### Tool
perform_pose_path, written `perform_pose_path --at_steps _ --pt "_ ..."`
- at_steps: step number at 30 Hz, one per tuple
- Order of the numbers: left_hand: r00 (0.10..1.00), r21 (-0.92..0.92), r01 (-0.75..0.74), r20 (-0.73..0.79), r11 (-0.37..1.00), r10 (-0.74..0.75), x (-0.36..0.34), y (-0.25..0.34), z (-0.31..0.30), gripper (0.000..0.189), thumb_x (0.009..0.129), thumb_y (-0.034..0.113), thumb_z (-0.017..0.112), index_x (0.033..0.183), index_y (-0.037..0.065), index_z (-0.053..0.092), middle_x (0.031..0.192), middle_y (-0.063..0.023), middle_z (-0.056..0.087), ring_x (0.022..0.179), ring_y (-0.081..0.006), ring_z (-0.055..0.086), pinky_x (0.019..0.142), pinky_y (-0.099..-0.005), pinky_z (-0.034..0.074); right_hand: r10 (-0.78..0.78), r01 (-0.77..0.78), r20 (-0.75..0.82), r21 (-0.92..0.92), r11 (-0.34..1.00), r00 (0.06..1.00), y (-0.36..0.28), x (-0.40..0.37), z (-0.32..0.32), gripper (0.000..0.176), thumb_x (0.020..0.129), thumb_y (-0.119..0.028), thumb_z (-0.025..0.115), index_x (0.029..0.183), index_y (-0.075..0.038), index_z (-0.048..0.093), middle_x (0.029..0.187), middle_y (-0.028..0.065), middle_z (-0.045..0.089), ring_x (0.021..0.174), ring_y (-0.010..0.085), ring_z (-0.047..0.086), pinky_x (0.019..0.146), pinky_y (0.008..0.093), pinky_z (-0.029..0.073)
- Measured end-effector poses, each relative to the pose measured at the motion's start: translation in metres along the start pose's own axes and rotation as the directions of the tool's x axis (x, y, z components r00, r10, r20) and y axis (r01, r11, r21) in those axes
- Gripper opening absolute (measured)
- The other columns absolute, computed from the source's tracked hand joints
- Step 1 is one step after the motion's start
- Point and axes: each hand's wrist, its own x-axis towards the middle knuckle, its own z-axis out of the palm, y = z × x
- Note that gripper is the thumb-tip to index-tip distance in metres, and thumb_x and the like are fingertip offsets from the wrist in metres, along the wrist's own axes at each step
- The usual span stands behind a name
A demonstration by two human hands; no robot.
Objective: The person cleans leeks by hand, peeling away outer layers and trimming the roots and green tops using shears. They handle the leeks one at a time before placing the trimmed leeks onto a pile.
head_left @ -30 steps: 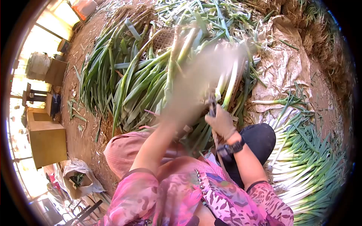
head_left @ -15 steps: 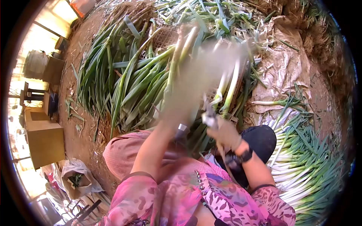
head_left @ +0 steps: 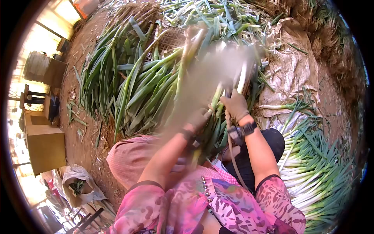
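My gloved left hand (head_left: 200, 119) is closed around a leek (head_left: 216, 96), whose pale stalk points up and away from me. Part of this hand is blurred by a hazy smudge across the middle of the view. Close beside it on the right, my gloved right hand (head_left: 236, 105) grips an air gun (head_left: 228, 93) with a dark nozzle. From that hand a thin hose (head_left: 233, 156) hangs down towards my lap. Another white leek stalk (head_left: 242, 78) lies just beyond my right hand.
A big heap of untrimmed leeks (head_left: 117, 74) lies to the left. Cleaned leeks (head_left: 311, 171) are piled at the right, near a crumpled sheet (head_left: 290, 66). Leaf scraps (head_left: 218, 15) cover the far side, around a plastic crate (head_left: 171, 41). A cardboard box (head_left: 46, 148) stands far left.
My left hand has come down and right, towards my right hand, and now shows on a leek. My right hand has moved slightly up and away from me with the air gun.
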Motion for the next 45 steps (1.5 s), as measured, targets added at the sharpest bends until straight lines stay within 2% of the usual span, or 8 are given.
perform_pose_path --at_steps 3,4,9,11,13,15,22,45 --pt "0.993 0.034 0.104 0.044 0.994 -0.106 0.0 0.007 -0.006 0.037 0.098 0.034 0.056 0.117 0.005 0.066 0.082 -0.0152 0.069 0.067 -0.0295 0.064 0.072 -0.0434 0.052 -0.001 0.001 0.008 -0.079 0.997 1.0 -0.006 0.019 0.003 0.055 0.08 -0.043 0.067 0.108 0.004 0.062 0.094 0.0266 0.071 0.094 0.0432 0.069 0.085 0.0476 0.054" --pt "0.991 0.041 0.121 0.045 0.992 -0.123 -0.004 0.019 -0.012 0.039 0.095 0.037 0.058 0.116 0.005 0.068 0.095 -0.0171 0.071 0.085 -0.033 0.066 0.083 -0.0441 0.051 -0.014 0.019 0.054 -0.085 0.996 0.998 -0.005 0.016 0.007 0.056 0.08 -0.044 0.068 0.108 0.004 0.062 0.095 0.0267 0.071 0.095 0.0431 0.069 0.085 0.0475 0.054" --pt "0.89 0.177 0.045 -0.454 0.983 0.042 -0.011 0.057 -0.068 0.039 0.082 0.031 0.075 0.112 0.009 0.065 0.1 -0.0156 0.067 0.099 -0.0371 0.062 0.089 -0.0482 0.048 0.035 -0.011 0.178 -0.137 0.99 0.983 0.003 -0.017 0.01 0.056 0.079 -0.044 0.069 0.107 0.003 0.062 0.099 0.0271 0.071 0.098 0.0421 0.069 0.087 0.0471 0.053" --pt "0.77 0.409 0.312 -0.637 0.858 0.024 -0.004 0.029 -0.085 0.05 0.078 0.037 0.077 0.116 0.007 0.065 0.102 -0.0175 0.069 0.101 -0.0366 0.064 0.09 -0.0469 0.049 0.036 -0.014 0.174 -0.129 0.992 0.984 0.009 -0.026 0.013 0.054 0.079 -0.043 0.069 0.106 0.003 0.062 0.101 0.0278 0.07 0.099 0.0422 0.068 0.088 0.0469 0.052" --pt "0.929 0.264 0.344 -0.237 0.901 -0.284 -0.019 0.044 -0.102 0.052 0.078 0.039 0.072 0.116 0.004 0.067 0.102 -0.0199 0.072 0.099 -0.0371 0.068 0.089 -0.0448 0.052 0.034 -0.016 0.178 -0.104 0.994 0.983 0.007 -0.03 0.012 0.054 0.08 -0.043 0.07 0.107 0.004 0.062 0.101 0.0279 0.07 0.1 0.0422 0.068 0.088 0.047 0.052" --pt "0.956 0.125 0.203 -0.242 0.971 -0.169 0.005 -0.033 -0.075 0.051 0.079 0.04 0.068 0.113 0.002 0.069 0.102 -0.0215 0.073 0.096 -0.0363 0.071 0.089 -0.0418 0.054 -0.002 0.0 0.166 0.013 1.0 0.986 0.007 -0.034 0.012 0.052 0.08 -0.042 0.07 0.105 0.003 0.062 0.096 0.027 0.069 0.095 0.0423 0.067 0.085 0.0467 0.052" --pt "0.981 -0.256 0.087 -0.148 0.963 -0.128 0.028 -0.001 -0.046 0.042 0.091 0.035 0.061 0.116 0.002 0.071 0.097 -0.0157 0.075 0.089 -0.022 0.071 0.081 -0.0344 0.053 -0.197 0.128 0.227 0.288 0.949 0.954 -0.009 -0.112 -0.016 0.049 0.083 -0.035 0.069 0.119 -0.003 0.061 0.09 0.0224 0.067 0.085 0.0381 0.067 0.077 0.0435 0.052" --pt "0.995 -0.191 0.068 -0.056 0.979 -0.08 0.016 0.042 -0.043 0.049 0.088 0.033 0.064 0.124 0.001 0.068 0.105 -0.021 0.073 0.098 -0.0287 0.071 0.088 -0.0363 0.053 -0.167 0.147 0.187 0.12 0.982 0.968 0.0 -0.107 0.015 0.047 0.083 -0.032 0.068 0.121 -0.006 0.06 0.088 0.0213 0.065 0.086 0.0439 0.063 0.077 0.0484 0.051"
